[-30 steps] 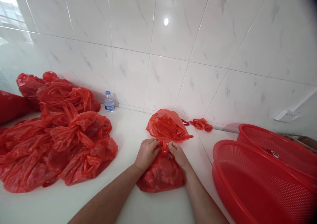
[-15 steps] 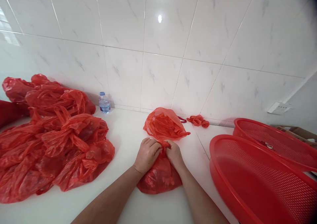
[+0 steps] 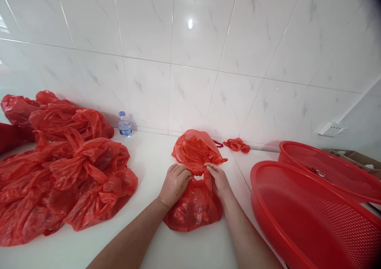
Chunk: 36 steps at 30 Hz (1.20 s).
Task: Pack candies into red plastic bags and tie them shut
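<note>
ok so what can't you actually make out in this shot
Head view, the only one:
- What is in the bag: the red film blurs it.
- The grip of the left hand and right hand: the fingertips are buried in folds.
- Bottle label: too small.
- Item in the far basket: small, behind the mesh.
- Near basket: cut off by the edge.

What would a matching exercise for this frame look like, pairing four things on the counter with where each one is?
Things:
1. red plastic bag
2. water bottle
3. pile of red bags
4. red baskets

Places:
a. far left of the counter
b. gripped at its top by the left hand and right hand
c. right edge of the counter
d. upright against the tiled wall

Pairs: 1-b, 2-d, 3-a, 4-c
</note>
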Each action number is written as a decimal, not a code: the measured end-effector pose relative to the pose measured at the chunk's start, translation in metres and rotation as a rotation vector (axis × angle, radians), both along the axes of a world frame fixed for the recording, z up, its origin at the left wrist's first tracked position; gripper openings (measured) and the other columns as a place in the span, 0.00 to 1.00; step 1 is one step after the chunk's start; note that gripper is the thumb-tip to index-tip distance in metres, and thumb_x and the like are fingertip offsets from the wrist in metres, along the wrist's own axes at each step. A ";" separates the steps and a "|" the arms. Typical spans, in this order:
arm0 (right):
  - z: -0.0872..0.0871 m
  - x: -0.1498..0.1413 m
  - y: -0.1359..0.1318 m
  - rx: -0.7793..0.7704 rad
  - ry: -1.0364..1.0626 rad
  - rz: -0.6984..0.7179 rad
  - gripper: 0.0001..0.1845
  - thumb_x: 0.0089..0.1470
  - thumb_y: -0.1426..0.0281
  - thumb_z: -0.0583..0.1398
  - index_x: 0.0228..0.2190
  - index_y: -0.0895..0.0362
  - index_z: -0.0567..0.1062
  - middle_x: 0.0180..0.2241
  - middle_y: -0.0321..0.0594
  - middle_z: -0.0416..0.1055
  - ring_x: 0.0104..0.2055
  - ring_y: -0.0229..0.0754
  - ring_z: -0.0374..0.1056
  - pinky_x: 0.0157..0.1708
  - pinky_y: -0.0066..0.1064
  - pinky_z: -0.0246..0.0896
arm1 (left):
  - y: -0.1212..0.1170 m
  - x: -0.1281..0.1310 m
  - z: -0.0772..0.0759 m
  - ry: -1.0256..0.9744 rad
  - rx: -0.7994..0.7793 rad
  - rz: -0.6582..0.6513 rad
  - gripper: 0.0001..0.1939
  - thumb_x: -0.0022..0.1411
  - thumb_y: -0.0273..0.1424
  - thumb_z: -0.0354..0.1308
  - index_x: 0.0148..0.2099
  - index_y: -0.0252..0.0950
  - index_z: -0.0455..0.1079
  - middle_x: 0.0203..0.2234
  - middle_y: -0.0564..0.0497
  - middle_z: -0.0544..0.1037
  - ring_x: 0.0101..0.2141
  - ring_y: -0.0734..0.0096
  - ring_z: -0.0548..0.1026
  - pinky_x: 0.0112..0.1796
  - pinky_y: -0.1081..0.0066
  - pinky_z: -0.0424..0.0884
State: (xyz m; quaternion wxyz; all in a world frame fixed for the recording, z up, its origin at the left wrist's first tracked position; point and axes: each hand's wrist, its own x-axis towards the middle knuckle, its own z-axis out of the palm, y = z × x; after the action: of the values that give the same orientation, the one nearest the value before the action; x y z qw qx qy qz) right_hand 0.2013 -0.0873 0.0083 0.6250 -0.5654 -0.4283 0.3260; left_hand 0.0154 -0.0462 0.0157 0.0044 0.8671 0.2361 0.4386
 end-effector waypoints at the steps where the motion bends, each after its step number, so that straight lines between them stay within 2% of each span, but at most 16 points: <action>1: -0.001 0.006 0.000 0.003 -0.055 -0.074 0.18 0.43 0.56 0.60 0.34 0.55 0.71 0.29 0.39 0.71 0.31 0.43 0.67 0.34 0.36 0.62 | 0.000 -0.003 0.001 0.010 0.014 0.003 0.08 0.63 0.26 0.49 0.34 0.37 0.69 0.31 0.49 0.75 0.35 0.68 0.71 0.48 0.61 0.60; 4: -0.003 0.021 -0.005 -0.012 -0.239 -0.271 0.11 0.45 0.64 0.57 0.33 0.53 0.69 0.30 0.38 0.69 0.34 0.44 0.65 0.37 0.36 0.58 | 0.001 -0.017 0.002 0.030 0.033 0.043 0.08 0.63 0.25 0.49 0.34 0.37 0.68 0.31 0.50 0.76 0.35 0.69 0.72 0.49 0.60 0.59; 7: -0.002 0.028 -0.013 -0.076 -0.422 -0.445 0.11 0.47 0.69 0.53 0.35 0.54 0.68 0.34 0.41 0.69 0.38 0.46 0.63 0.37 0.36 0.53 | 0.001 -0.037 0.002 0.026 0.043 0.093 0.08 0.62 0.25 0.49 0.33 0.38 0.67 0.30 0.52 0.75 0.33 0.71 0.72 0.50 0.59 0.59; 12: -0.004 0.024 -0.012 -0.163 -0.628 -0.514 0.13 0.45 0.74 0.51 0.35 0.54 0.69 0.36 0.42 0.70 0.40 0.46 0.62 0.34 0.33 0.50 | -0.002 -0.060 0.005 0.022 0.098 0.135 0.07 0.62 0.25 0.51 0.32 0.39 0.67 0.29 0.53 0.75 0.33 0.72 0.73 0.52 0.58 0.58; 15: -0.008 0.024 -0.010 -0.214 -0.669 -0.440 0.08 0.44 0.73 0.53 0.29 0.53 0.70 0.30 0.38 0.70 0.34 0.43 0.63 0.30 0.31 0.50 | -0.004 -0.062 0.005 -0.050 0.058 0.122 0.05 0.61 0.25 0.53 0.34 0.39 0.67 0.31 0.51 0.74 0.35 0.70 0.72 0.49 0.60 0.62; 17: -0.009 0.026 -0.011 -0.231 -0.670 -0.359 0.06 0.44 0.71 0.53 0.25 0.53 0.70 0.27 0.37 0.70 0.31 0.42 0.63 0.29 0.30 0.50 | -0.009 -0.060 0.004 -0.132 -0.012 0.098 0.05 0.60 0.26 0.54 0.40 0.39 0.68 0.38 0.47 0.73 0.41 0.66 0.71 0.47 0.62 0.65; 18: -0.010 0.026 -0.012 -0.237 -0.664 -0.313 0.05 0.43 0.70 0.54 0.24 0.54 0.71 0.27 0.37 0.71 0.30 0.42 0.64 0.29 0.30 0.51 | -0.012 -0.058 0.003 -0.173 -0.055 0.083 0.10 0.60 0.27 0.56 0.45 0.39 0.67 0.43 0.45 0.72 0.45 0.64 0.70 0.47 0.62 0.65; 21: -0.010 0.019 -0.013 -0.251 -0.633 -0.148 0.07 0.45 0.67 0.54 0.25 0.53 0.72 0.30 0.37 0.72 0.32 0.42 0.66 0.32 0.31 0.55 | -0.024 -0.048 -0.002 -0.199 -0.216 -0.012 0.37 0.52 0.37 0.64 0.62 0.40 0.53 0.58 0.38 0.59 0.58 0.54 0.58 0.55 0.56 0.58; 23: -0.011 0.008 -0.015 -0.247 -0.603 0.011 0.08 0.46 0.65 0.54 0.24 0.52 0.72 0.29 0.37 0.73 0.32 0.43 0.66 0.32 0.32 0.57 | -0.031 -0.040 -0.007 -0.145 -0.386 -0.078 0.51 0.46 0.42 0.67 0.66 0.40 0.45 0.63 0.37 0.50 0.61 0.48 0.51 0.57 0.53 0.54; 25: -0.012 -0.006 -0.018 -0.217 -0.585 0.158 0.08 0.46 0.64 0.55 0.21 0.52 0.71 0.26 0.37 0.72 0.29 0.44 0.65 0.29 0.32 0.57 | -0.037 -0.032 -0.012 -0.024 -0.562 -0.146 0.60 0.37 0.43 0.71 0.67 0.42 0.43 0.63 0.37 0.50 0.60 0.44 0.53 0.55 0.52 0.57; 27: -0.012 -0.017 -0.020 -0.183 -0.575 0.250 0.07 0.44 0.65 0.57 0.19 0.52 0.69 0.23 0.37 0.71 0.27 0.44 0.64 0.27 0.32 0.57 | -0.041 -0.026 -0.015 0.056 -0.702 -0.136 0.55 0.35 0.41 0.72 0.65 0.44 0.50 0.57 0.40 0.63 0.54 0.44 0.64 0.50 0.54 0.64; 29: -0.013 -0.023 -0.021 -0.174 -0.529 0.273 0.05 0.43 0.65 0.58 0.19 0.52 0.68 0.23 0.36 0.70 0.27 0.43 0.64 0.27 0.32 0.57 | -0.043 -0.023 -0.016 0.046 -0.760 -0.075 0.38 0.43 0.36 0.68 0.58 0.46 0.64 0.45 0.46 0.75 0.44 0.52 0.72 0.43 0.59 0.68; 31: -0.013 -0.023 -0.019 -0.204 -0.445 0.240 0.06 0.46 0.64 0.57 0.23 0.51 0.70 0.26 0.36 0.72 0.29 0.44 0.66 0.28 0.31 0.59 | -0.042 -0.025 -0.014 -0.035 -0.758 -0.040 0.20 0.49 0.29 0.61 0.47 0.45 0.72 0.36 0.50 0.78 0.37 0.59 0.74 0.39 0.64 0.69; 32: -0.013 -0.022 -0.017 -0.221 -0.412 0.213 0.07 0.47 0.62 0.56 0.24 0.51 0.71 0.28 0.37 0.73 0.31 0.44 0.67 0.29 0.31 0.59 | -0.039 -0.028 -0.012 -0.092 -0.748 -0.040 0.17 0.50 0.25 0.58 0.44 0.44 0.73 0.35 0.51 0.78 0.36 0.62 0.74 0.38 0.66 0.69; 34: -0.014 -0.019 -0.014 -0.247 -0.408 0.161 0.11 0.49 0.59 0.55 0.26 0.52 0.72 0.30 0.37 0.73 0.33 0.44 0.67 0.31 0.31 0.60 | -0.030 -0.040 -0.002 -0.243 -0.716 -0.011 0.19 0.49 0.19 0.52 0.41 0.42 0.73 0.35 0.52 0.78 0.36 0.65 0.74 0.38 0.69 0.69; 36: -0.014 -0.016 -0.011 -0.259 -0.461 0.142 0.12 0.50 0.58 0.54 0.26 0.52 0.71 0.29 0.36 0.73 0.33 0.44 0.67 0.32 0.30 0.59 | -0.018 -0.062 0.018 -0.418 -0.630 0.092 0.22 0.46 0.17 0.49 0.42 0.39 0.73 0.36 0.51 0.78 0.37 0.67 0.74 0.40 0.70 0.69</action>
State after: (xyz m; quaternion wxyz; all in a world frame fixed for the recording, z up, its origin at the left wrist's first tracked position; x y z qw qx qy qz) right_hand 0.1849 -0.0986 -0.0054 0.4093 -0.6685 -0.5524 0.2836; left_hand -0.0462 -0.0640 0.0340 0.2992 0.7034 0.3922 0.5117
